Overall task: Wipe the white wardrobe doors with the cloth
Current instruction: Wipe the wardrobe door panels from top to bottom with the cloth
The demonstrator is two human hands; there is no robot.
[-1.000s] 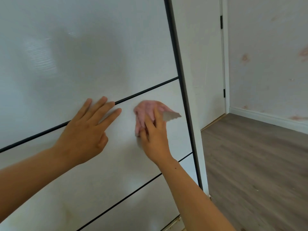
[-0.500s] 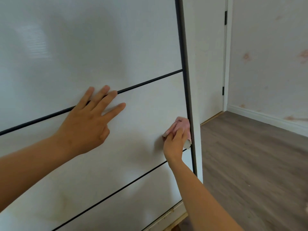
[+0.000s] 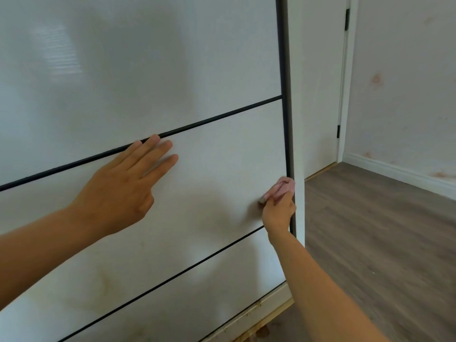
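The white wardrobe door [image 3: 153, 70] fills the left and centre, split into panels by thin black strips and edged on the right by a dark vertical frame. My left hand [image 3: 121, 191] lies flat on the middle panel, fingers spread, tips at the upper black strip. My right hand [image 3: 277, 211] presses a small pink cloth [image 3: 283, 186] against the same panel, right beside the dark vertical frame. Faint yellowish stains show on the lower panels.
A white side panel [image 3: 299, 144] of the wardrobe ends the door on the right. Beyond it lie a grey wood floor [image 3: 382, 243], a closed white room door [image 3: 320, 82] and a stained wall with a white baseboard [image 3: 399, 174].
My right hand has carried the cloth from the panel's middle rightward and down to the dark vertical frame. My left hand has stayed flat on the panel.
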